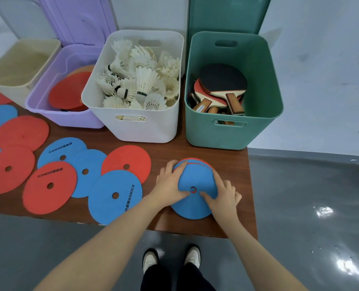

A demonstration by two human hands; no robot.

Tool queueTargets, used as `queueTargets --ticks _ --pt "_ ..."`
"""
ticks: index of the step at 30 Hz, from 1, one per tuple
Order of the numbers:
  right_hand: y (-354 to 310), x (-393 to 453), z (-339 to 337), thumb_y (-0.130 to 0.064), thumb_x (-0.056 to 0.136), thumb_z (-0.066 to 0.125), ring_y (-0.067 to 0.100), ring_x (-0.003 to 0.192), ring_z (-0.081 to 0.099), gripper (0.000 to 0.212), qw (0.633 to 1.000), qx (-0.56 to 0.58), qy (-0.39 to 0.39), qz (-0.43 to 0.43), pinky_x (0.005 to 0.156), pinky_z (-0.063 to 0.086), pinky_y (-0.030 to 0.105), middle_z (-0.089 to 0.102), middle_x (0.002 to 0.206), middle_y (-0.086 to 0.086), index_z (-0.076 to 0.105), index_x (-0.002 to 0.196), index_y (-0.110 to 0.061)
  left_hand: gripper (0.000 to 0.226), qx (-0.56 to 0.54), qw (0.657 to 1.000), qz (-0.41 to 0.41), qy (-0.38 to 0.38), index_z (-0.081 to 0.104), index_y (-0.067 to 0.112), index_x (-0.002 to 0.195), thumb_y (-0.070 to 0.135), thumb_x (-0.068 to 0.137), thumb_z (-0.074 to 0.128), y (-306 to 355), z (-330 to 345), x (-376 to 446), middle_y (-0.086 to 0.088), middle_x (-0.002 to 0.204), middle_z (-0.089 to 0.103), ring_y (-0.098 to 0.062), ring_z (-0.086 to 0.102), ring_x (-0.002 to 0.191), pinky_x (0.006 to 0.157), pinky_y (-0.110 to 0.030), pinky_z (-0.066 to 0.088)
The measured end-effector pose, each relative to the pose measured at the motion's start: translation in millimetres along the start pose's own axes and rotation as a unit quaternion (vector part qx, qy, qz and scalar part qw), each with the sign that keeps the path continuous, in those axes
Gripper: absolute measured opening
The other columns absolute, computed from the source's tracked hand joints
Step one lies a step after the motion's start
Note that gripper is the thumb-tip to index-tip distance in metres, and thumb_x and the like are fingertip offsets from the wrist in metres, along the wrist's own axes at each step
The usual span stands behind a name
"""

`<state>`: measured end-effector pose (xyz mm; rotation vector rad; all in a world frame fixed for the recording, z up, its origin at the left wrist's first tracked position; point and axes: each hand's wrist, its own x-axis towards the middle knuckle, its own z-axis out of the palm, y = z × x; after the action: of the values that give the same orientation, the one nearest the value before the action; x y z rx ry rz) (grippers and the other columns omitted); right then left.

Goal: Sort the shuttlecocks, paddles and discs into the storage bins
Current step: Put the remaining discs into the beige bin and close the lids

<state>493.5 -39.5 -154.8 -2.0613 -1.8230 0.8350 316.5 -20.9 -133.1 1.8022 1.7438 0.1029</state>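
Both our hands, left (170,181) and right (222,196), clamp the small stack of flat blue and red foam discs (195,185) near the table's (166,150) front-right corner (purple plastic bin (69,118) sits far-left).

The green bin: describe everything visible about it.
The green bin is a tall, smooth, teal plastic tub with rounded corners and a slot handle cut into its near and far walls. It stands upright and open at the right end of the row, on the brown table, close beside the white bin. Inside lie several paddles with red and black faces and wooden handles. A matching green lid stands propped behind it. Neither hand touches it.
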Motion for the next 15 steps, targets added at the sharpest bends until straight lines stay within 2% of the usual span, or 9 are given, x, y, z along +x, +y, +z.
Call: queueTargets --ticks 3,7,15 --pt "0 -6 1 -0.042 0.086 0.060 0.017 0.109 0.040 0.077 1.000 0.015 -0.002 -0.006 0.093 0.018 0.031 0.040 0.109 -0.002 0.015 0.147 -0.032 0.092 -0.008 1.000 -0.001 0.004 0.014 0.027 0.147 0.034 0.075 0.070 -2 2 -7 -0.004 0.145 0.014 -0.034 0.029 0.122 0.101 -0.041 0.034" --pt "-12 -13 2 -0.034 0.086 0.061 0.020 0.111 0.042 0.073 1.000 -0.002 0.003 -0.002 0.096 0.020 0.033 0.043 0.122 0.003 0.020 0.146 -0.023 0.095 -0.048 0.998 -0.026 0.008 0.011 0.026 0.147 0.034 0.073 0.071 -6 5 -18 -0.007 0.139 0.015 -0.035 0.028 0.121 0.100 -0.039 0.034" --pt "-61 -45 17 -0.028 0.089 0.059 0.022 0.102 0.047 0.062 0.995 0.007 0.081 -0.065 0.084 0.024 0.032 0.047 0.113 0.006 0.031 0.144 -0.020 0.094 -0.071 0.992 -0.020 0.105 0.013 0.018 0.148 0.030 0.076 0.073 -41 -10 -51 -0.009 0.140 0.013 -0.030 0.025 0.126 0.104 -0.032 0.030"
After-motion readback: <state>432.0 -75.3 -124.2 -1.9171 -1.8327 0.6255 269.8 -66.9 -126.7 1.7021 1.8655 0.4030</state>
